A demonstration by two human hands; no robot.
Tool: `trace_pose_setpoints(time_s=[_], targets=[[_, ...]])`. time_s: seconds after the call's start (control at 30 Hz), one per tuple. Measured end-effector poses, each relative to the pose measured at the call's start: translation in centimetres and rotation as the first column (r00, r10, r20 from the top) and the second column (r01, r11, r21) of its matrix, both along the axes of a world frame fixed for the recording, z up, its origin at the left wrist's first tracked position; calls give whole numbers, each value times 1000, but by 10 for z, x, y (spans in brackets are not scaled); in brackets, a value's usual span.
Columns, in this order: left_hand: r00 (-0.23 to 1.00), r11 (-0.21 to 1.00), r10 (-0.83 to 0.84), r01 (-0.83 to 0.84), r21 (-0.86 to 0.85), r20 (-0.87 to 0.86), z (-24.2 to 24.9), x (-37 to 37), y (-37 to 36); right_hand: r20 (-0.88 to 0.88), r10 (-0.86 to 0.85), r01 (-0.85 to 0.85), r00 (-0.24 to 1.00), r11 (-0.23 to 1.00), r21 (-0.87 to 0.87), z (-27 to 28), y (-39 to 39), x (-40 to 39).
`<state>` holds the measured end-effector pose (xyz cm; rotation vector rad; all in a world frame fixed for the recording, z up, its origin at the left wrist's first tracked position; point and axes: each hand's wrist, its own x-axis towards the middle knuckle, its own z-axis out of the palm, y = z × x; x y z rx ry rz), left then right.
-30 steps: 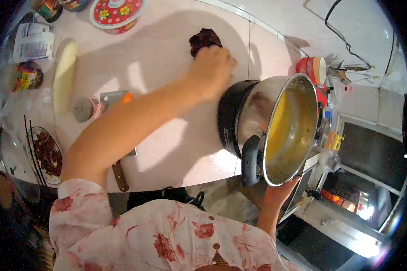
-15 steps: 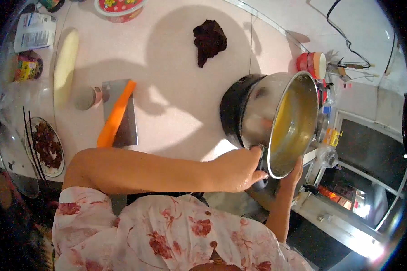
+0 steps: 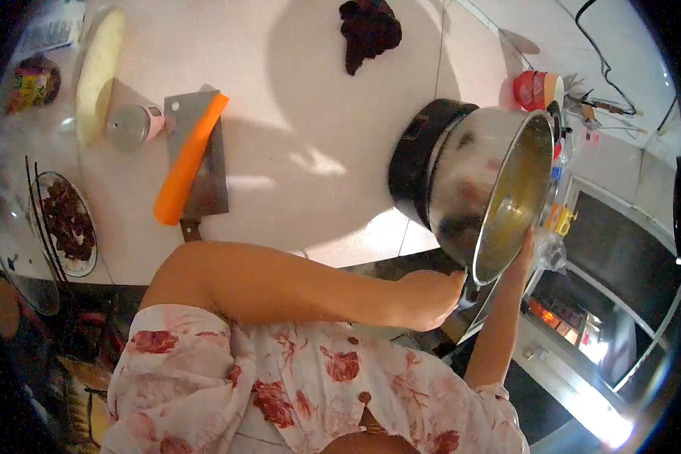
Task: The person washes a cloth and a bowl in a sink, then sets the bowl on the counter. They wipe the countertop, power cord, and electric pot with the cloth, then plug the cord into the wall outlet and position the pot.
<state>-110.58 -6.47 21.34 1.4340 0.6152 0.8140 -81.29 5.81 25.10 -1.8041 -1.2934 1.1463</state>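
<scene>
A steel pot point(image 3: 461, 181) sits at the right against a black round base point(image 3: 416, 155), its mouth facing right in this view. A yellowish film or liquid shows inside it. My left forearm crosses the view, and my left hand point(image 3: 427, 299) is closed at the pot's short dark handle point(image 3: 471, 291). On the near right side of the rim, my right hand point(image 3: 527, 246) grips the pot, with most of its fingers hidden behind it. Left of the pot, a peeled carrot point(image 3: 189, 166) lies across the blade of a cleaver point(image 3: 216, 178).
A long pale peeled vegetable point(image 3: 100, 79), a small lidded tin point(image 3: 132, 125) and a jar point(image 3: 34, 83) are at the left. Below them is a plate point(image 3: 91, 261) of dark chopped food with chopsticks. A dark cloth point(image 3: 371, 34) lies on the counter; red bowls point(image 3: 530, 89) are at the back right.
The view has shifted, so the counter things appear higher. Both hands remain at the pot, which appears farther right and slightly higher. Less of the yellow inside it shows.
</scene>
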Motion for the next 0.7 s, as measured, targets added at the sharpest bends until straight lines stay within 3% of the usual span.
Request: trace_pose_setpoints(time_s=[0.03, 0.1, 0.17, 0.2, 0.23, 0.3, 0.33, 0.37, 0.4, 0.43, 0.47, 0.5, 0.57, 0.63, 0.7], targets=[[1000, 1000, 0, 1, -6, 5, -2, -1, 3, -48, -27, 26, 999, 999, -24, -2, 4, 6], [981, 980, -183, 188, 64, -70, -9, -11, 15, -32, -32, 32, 999, 999, -27, 0, 6, 7], [931, 947, -276, 306, 99, -238, -20, -32, 35, -18, -38, 38, 999, 999, -28, 0, 7, 9], [920, 949, -209, 272, 157, -331, -30, -45, 46, -33, -31, 30, 999, 999, -35, 0, 6, 11], [848, 971, -162, 228, 70, -505, -26, -70, 66, -49, -25, 23, 998, 999, -39, -1, 5, 12], [797, 983, 186, -143, 119, -575, -55, -103, 102, -15, -20, 19, 1000, 1000, -19, 1, 5, 1], [665, 895, 446, -348, 280, -599, -69, -118, 121, 19, -12, 12, 1000, 1000, 5, 2, 5, -3], [499, 702, 712, -515, 492, -494, -95, -132, 142, 22, -11, 11, 1000, 1000, 4, 1, 6, 0], [337, 450, 890, -538, 713, -308, -100, -153, 162, -25, -19, 18, 1000, 1000, -19, 0, 7, 6], [266, 457, 889, -536, 709, -372, -103, -165, 180, -73, -28, 25, 997, 999, -42, 0, 8, 9], [236, 614, 783, -440, 655, -575, -77, -178, 171, -69, -26, 23, 997, 999, -41, 1, 6, 5], [235, 610, 786, -445, 655, -573, -81, -180, 176, -92, -61, 58, 994, 998, -35, 1, 3, -3], [300, 852, 519, -254, 458, -800, -96, -185, 193, -111, -90, 87, 990, 996, -28, 0, 6, 0], [266, 809, 585, -248, 532, -766, -121, -176, 196, -173, -101, 92, 980, 994, -58, -6, 11, 20], [314, 514, 854, -388, 765, -415, -142, -166, 200, -159, -63, 55, 985, 997, -57, -3, 8, 17]])
